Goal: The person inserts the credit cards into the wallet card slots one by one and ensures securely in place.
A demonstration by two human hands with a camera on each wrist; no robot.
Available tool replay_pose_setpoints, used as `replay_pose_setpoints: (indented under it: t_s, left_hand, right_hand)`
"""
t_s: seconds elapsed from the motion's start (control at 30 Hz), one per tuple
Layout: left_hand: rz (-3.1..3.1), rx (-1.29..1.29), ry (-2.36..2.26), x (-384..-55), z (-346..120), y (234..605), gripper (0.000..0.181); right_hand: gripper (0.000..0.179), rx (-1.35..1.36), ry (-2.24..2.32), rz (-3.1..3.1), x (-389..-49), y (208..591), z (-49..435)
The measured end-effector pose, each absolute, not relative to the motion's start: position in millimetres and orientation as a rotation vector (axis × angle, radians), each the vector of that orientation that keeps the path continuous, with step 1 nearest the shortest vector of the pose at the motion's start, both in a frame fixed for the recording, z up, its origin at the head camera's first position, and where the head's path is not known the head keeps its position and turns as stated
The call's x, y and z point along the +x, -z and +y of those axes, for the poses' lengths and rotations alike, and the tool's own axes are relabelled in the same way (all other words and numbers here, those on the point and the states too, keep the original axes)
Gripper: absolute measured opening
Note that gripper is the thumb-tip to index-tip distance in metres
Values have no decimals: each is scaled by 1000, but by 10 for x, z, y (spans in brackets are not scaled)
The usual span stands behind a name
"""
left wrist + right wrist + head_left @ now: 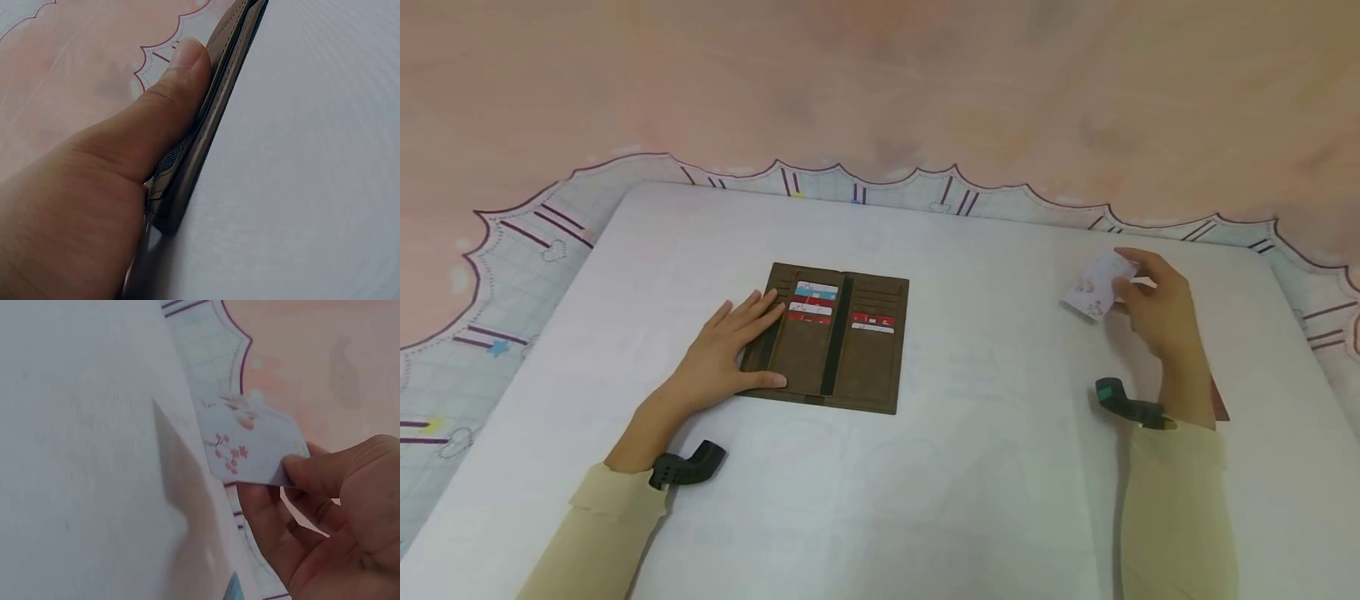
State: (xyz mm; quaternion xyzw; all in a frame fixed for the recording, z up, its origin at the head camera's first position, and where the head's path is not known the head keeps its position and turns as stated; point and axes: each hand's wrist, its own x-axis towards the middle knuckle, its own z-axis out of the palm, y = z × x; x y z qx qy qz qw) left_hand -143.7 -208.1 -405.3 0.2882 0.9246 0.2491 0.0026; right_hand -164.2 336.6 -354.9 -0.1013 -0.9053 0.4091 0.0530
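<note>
Pinches a white card in the right hand, near one corner, with the thumb on the flower-printed face and fingers behind. Holds it raised over the bench, casting a shadow there, well apart from the wallet. Steadies that wallet, unfolded flat on the bench, with the left hand, resting straight, spread fingers on its left side and the thumb near its lower edge, gripping nothing. Tucked in slots on both panels: several more cards. Beside the right wrist: a reddish-brown corner, too hidden to name. Judging by looks, expect a light, thin, stiff card, smooth enough to slip or twist in a loose pinch; best taken by a corner or the two edges, leaving the far edge bare. Expect a softer, somewhat heavier wallet, perhaps leather, apt to slide or flex at the fold; best pressed down on a margin, away from the slots.
</note>
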Motion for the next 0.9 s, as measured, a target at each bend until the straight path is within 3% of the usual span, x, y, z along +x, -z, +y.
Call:
replay_pose_setpoints:
  t_s: [0.3,0.6,0.9]
  left_hand:
    - [2901,900,-795,-1446,-2088,4040,96]
    - [2902,910,-787,-1462,-2072,4035,96]
    - [2898,917,-792,-1450,-2074,4058,96]
  right_hand:
    - [41,-94,-1405,-2621,-1816,3496,3054]
    - [40,-148,-1584,-2541,-1889,3413,2768]
    - [39,-3,-1675,-2488,-1965,3403,2385]
